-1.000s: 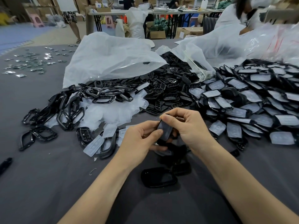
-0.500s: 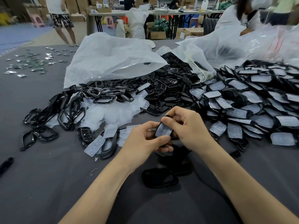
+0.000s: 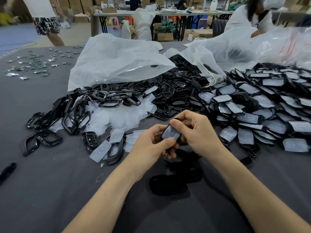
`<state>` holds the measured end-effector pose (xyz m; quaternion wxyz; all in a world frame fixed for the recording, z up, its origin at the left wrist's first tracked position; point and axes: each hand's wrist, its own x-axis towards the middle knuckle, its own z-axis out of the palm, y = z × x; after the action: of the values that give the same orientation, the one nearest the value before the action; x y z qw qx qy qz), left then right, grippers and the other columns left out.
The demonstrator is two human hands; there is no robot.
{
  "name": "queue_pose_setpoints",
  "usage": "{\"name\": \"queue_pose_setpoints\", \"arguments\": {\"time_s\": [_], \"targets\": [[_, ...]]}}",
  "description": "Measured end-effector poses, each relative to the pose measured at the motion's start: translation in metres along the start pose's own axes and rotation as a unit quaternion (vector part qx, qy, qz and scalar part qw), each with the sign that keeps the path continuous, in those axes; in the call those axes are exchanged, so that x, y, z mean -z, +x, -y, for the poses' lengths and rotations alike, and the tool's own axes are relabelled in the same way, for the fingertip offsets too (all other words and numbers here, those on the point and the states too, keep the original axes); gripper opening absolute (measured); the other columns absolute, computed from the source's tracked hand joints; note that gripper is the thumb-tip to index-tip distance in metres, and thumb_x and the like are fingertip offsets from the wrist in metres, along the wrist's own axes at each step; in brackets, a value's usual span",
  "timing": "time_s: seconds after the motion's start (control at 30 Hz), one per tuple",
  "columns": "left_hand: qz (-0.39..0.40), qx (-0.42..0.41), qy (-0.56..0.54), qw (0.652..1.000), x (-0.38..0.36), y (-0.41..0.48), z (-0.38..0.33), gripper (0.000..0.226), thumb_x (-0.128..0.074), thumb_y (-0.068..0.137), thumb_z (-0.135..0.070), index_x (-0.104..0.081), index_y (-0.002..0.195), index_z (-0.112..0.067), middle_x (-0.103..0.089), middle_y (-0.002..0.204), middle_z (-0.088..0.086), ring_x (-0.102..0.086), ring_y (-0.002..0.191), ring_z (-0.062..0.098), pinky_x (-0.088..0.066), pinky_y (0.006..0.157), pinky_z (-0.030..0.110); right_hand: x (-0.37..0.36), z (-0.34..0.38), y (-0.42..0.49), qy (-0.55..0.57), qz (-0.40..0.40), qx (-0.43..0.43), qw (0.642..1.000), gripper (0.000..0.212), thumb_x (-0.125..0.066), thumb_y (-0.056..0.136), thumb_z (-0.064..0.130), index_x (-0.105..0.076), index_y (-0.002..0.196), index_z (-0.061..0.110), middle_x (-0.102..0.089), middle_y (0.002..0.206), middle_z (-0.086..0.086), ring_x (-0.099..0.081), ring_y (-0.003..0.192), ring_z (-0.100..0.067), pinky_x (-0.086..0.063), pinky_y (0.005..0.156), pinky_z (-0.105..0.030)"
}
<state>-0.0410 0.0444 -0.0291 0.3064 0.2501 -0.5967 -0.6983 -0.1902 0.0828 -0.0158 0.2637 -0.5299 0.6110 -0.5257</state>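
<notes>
Both my hands hold one small black plastic shell with a translucent rubber pad [image 3: 170, 133] on its face, just above the grey table [image 3: 50, 190]. My left hand [image 3: 151, 145] grips it from below, thumb on the pad's lower edge. My right hand [image 3: 200, 132] pinches its top edge with thumb and forefinger. A black oval shell [image 3: 168, 184] lies on the table under my wrists, with other black parts beside it.
Black frames [image 3: 74, 118] and loose translucent pads [image 3: 121, 115] lie left. Black grid parts [image 3: 173, 95] spill from a white plastic bag [image 3: 117, 61]. A heap of shells with pads fitted [image 3: 262, 108] fills the right. Small metal pieces [image 3: 33, 64] lie far left. People stand behind.
The held piece has turned so the translucent pad faces me, and my right thumb and forefinger have shifted onto its top edge. A person in the background walked left.
</notes>
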Motion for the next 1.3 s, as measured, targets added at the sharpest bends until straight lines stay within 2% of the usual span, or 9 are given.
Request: {"name": "queue_pose_setpoints", "arguments": {"time_s": [0.1,0.2,0.37,0.53,0.63,0.73,0.93,1.17,1.3], "targets": [[-0.009,-0.003,0.018,1.0,-0.001,-0.001,-0.001,0.006,-0.059,0.092,-0.01,-0.059,0.098,-0.01,-0.065,0.065,0.002,-0.053,0.046,0.012,-0.041,0.046,0.018,-0.004,-0.001,-0.003,0.022,0.016,0.0,1.0,0.016,-0.064,0.091,0.017,-0.06,0.075,0.018,-0.066,0.066,-0.016,-0.055,0.049,-0.024,-0.05,0.055,-0.047],[-0.02,-0.015,0.05,0.998,-0.003,0.0,0.001,0.002,-0.056,0.095,-0.007,-0.054,0.095,-0.008,-0.065,0.061,0.0,-0.05,0.042,0.01,-0.037,0.042,0.017,-0.008,-0.002,-0.004,0.037,0.027,-0.005,0.999,0.018,-0.063,0.091,0.015,-0.058,0.075,0.018,-0.065,0.064,-0.017,-0.053,0.041,-0.021,-0.047,0.046,-0.035],[0.005,-0.005,0.028,1.0,0.0,0.0,0.0,0.01,-0.052,0.095,0.0,-0.056,0.102,-0.005,-0.064,0.074,0.008,-0.054,0.05,0.008,-0.042,0.048,0.015,-0.006,-0.001,-0.003,0.068,0.035,-0.026,0.997,0.014,-0.059,0.093,0.008,-0.056,0.079,0.007,-0.056,0.046,0.004,-0.047,0.033,-0.007,-0.036,0.036,-0.016],[0.062,0.029,-0.09,0.994,0.002,-0.002,0.0,0.023,-0.045,0.096,0.007,-0.059,0.11,-0.004,-0.071,0.085,0.009,-0.07,0.072,0.015,-0.054,0.065,0.017,0.0,0.0,-0.001,0.026,0.002,-0.018,1.0,0.013,-0.062,0.091,0.011,-0.059,0.078,0.008,-0.056,0.052,0.001,-0.044,0.039,-0.006,-0.038,0.042,-0.018],[0.06,0.041,-0.115,0.991,0.002,-0.002,-0.002,0.024,-0.053,0.091,-0.018,-0.063,0.109,-0.005,-0.073,0.092,0.012,-0.073,0.081,0.021,-0.056,0.068,0.02,0.003,0.001,0.001,0.006,-0.007,-0.01,1.0,0.014,-0.063,0.091,0.013,-0.059,0.078,0.012,-0.06,0.057,0.001,-0.045,0.042,-0.006,-0.039,0.045,-0.018],[0.03,0.049,-0.109,0.992,0.0,-0.002,-0.003,0.031,-0.049,0.091,-0.031,-0.066,0.103,-0.007,-0.074,0.09,0.011,-0.074,0.077,0.022,-0.056,0.062,0.019,0.003,0.002,0.0,-0.006,-0.006,0.002,1.0,0.015,-0.063,0.091,0.013,-0.058,0.077,0.015,-0.06,0.057,0.005,-0.047,0.043,-0.002,-0.04,0.045,-0.016],[-0.013,0.029,-0.073,0.997,-0.004,-0.001,0.001,0.028,-0.039,0.103,-0.013,-0.066,0.1,-0.007,-0.075,0.086,0.009,-0.073,0.068,0.02,-0.054,0.056,0.017,0.0,0.004,-0.003,-0.011,0.001,0.019,1.0,0.014,-0.061,0.091,0.012,-0.057,0.078,0.014,-0.061,0.063,-0.005,-0.047,0.044,-0.001,-0.042,0.044,-0.012],[-0.029,0.014,-0.052,0.998,-0.006,-0.001,0.0,0.027,-0.039,0.103,-0.01,-0.066,0.098,-0.006,-0.074,0.082,0.012,-0.072,0.065,0.021,-0.054,0.054,0.018,0.004,0.003,-0.002,-0.016,0.025,0.007,1.0,0.013,-0.065,0.089,0.025,-0.059,0.081,0.017,-0.062,0.061,0.001,-0.052,0.051,-0.01,-0.043,0.051,-0.024],[-0.029,0.009,-0.038,0.999,-0.005,-0.002,-0.001,0.028,-0.039,0.103,-0.011,-0.066,0.095,-0.007,-0.073,0.077,0.009,-0.072,0.064,0.02,-0.054,0.054,0.017,0.003,0.004,-0.003,-0.011,0.04,0.007,0.999,0.01,-0.066,0.088,0.018,-0.061,0.08,0.015,-0.063,0.061,0.003,-0.052,0.051,-0.005,-0.041,0.051,-0.018]]}}
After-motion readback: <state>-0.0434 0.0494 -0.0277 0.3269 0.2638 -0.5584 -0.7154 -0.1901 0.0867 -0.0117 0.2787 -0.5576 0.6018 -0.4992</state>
